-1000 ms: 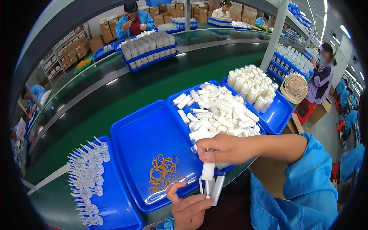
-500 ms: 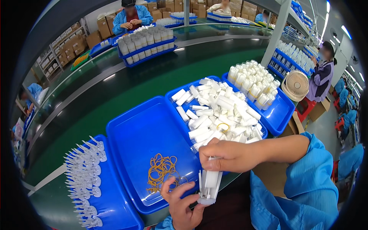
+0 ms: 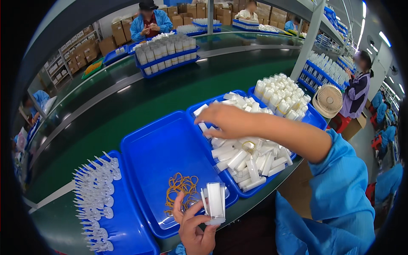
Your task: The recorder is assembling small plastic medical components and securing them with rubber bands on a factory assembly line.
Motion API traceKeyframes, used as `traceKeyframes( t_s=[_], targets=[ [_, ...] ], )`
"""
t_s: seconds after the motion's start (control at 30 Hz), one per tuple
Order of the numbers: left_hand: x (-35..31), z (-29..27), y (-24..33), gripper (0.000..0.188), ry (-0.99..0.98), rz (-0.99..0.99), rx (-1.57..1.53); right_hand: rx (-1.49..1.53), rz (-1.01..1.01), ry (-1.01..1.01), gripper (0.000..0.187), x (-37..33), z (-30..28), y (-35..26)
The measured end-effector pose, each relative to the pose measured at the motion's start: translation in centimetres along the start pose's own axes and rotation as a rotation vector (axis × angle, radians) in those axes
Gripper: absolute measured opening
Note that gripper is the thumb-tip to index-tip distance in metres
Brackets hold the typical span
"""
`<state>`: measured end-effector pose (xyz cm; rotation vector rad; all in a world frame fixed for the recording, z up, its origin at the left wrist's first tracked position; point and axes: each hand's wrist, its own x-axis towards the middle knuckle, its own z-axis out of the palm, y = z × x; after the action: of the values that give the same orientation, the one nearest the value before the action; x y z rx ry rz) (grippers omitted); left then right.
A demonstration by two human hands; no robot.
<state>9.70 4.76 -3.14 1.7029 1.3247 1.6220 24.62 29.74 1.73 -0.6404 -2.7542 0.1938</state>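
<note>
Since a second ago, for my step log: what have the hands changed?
The right hand let go of the small clear packs and moved up over the tray of white tubes. The left hand kept holding the packs; the rubber bands stayed put.

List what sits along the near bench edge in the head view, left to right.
Tray of white spiked parts → tray with rubber bands → left hand holding a clear white piece → tray of loose white tubes → tray of upright white tubes → fan.
</note>
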Motion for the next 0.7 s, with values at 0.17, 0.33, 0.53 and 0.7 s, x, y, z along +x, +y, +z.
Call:
traceKeyframes(
  t_s=[0.17, 0.33, 0.53, 0.7],
  targets=[
    [-1.1, 0.2, 1.0, 0.020, 0.073, -0.094, -0.157, -0.421, 0.119, -0.299, 0.023, 3.0, 2.9, 5.4],
    [-2.3, -0.7, 1.4, 0.013, 0.118, -0.206, -0.190, -0.545, 0.025, -0.309, 0.019, 3.1, 4.0, 5.7],
    [-1.3, -0.8, 0.9, 0.012, 0.112, -0.022, -0.115, -0.158, -0.190, 0.090, 0.020, 0.2, 0.1, 2.1],
    [-0.7, -0.4, 0.8, 0.009, 0.032, 0.039, -0.136, 0.096, -0.413, 0.154, 0.021, -2.6, -1.4, -4.4]
  ],
)
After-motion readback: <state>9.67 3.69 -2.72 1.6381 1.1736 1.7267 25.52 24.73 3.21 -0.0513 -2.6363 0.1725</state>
